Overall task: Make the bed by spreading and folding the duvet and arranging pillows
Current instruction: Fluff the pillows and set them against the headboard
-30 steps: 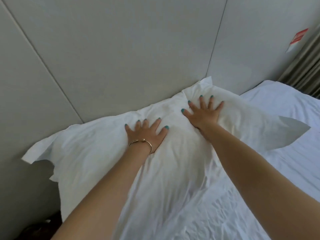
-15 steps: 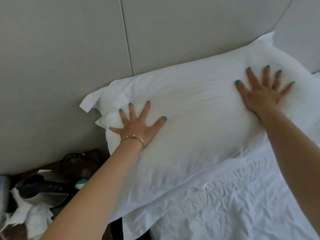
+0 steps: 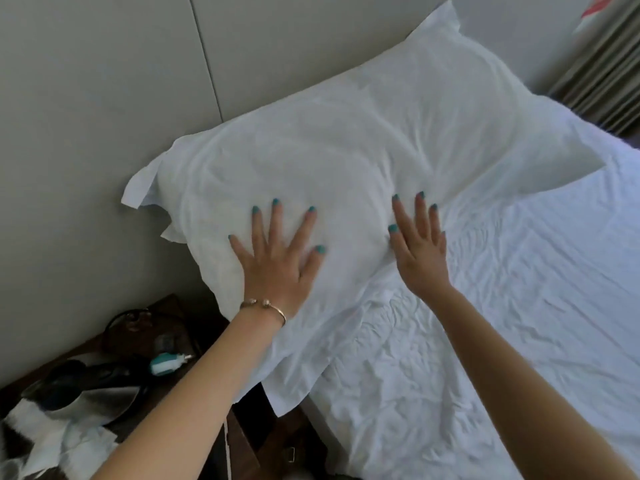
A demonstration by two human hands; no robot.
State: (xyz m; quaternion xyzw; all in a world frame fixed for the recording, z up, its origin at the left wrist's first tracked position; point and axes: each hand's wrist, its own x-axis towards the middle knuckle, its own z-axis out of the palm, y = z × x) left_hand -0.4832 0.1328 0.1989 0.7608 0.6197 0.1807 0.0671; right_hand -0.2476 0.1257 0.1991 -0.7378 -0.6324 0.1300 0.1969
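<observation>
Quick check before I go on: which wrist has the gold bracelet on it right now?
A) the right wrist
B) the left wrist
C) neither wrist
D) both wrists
B: the gold bracelet circles the wrist just behind the left hand, which lies flat with spread fingers on the white pillow; the wrist of the right hand is bare.

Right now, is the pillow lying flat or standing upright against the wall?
Lying flat. The pillow rests on the bed, both hands pressing down on its top.
</observation>
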